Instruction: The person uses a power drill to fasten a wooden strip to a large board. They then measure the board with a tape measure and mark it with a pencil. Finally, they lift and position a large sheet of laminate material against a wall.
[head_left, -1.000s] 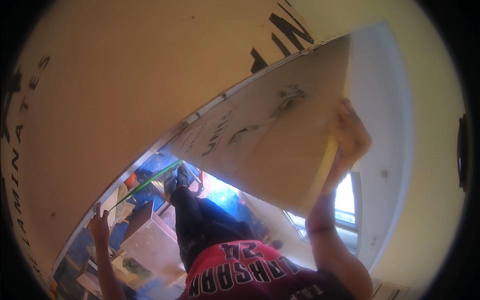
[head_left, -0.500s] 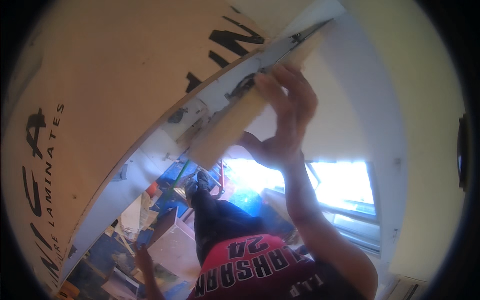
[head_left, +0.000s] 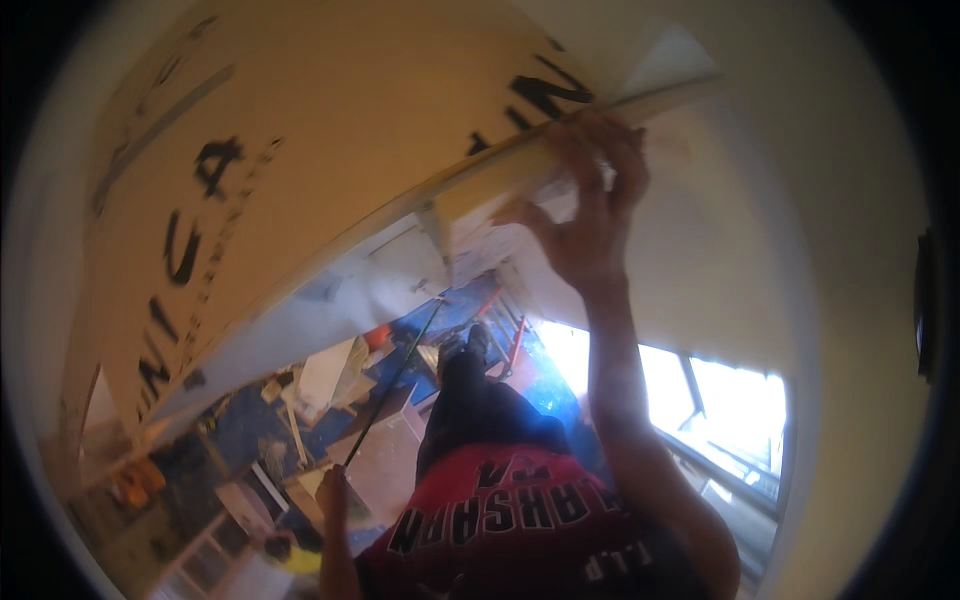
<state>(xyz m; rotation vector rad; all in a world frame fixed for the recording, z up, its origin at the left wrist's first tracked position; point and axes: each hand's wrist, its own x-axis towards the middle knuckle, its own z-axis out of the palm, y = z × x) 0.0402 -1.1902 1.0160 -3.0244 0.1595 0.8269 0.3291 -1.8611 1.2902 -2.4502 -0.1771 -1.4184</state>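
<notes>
A large tan board point(head_left: 330, 120) with dark printed lettering fills the upper left. Along its lower right edge runs a pale wooden strip point(head_left: 480, 205), blurred in places. My right hand point(head_left: 590, 215) is raised to this strip, its fingers bent over it and its thumb spread against the near part. Low on the left, my left hand point(head_left: 333, 490) is closed around the end of a thin dark green rod point(head_left: 395, 380), which slants up toward the board's underside. Its far end shows near a white panel point(head_left: 370, 270).
Below me, a blue floor point(head_left: 465, 300) holds scattered wood pieces point(head_left: 325, 380), a brown box-like piece point(head_left: 385, 455) and a red bar point(head_left: 515, 345). My feet point(head_left: 465, 345) stand among them. A bright window point(head_left: 735, 400) is at the right, beside a pale wall point(head_left: 700, 250).
The wooden strip has moved up against the board's edge, and my right hand has followed, its fingers shifting over it. My left hand has moved right, and more of the rod shows.
</notes>
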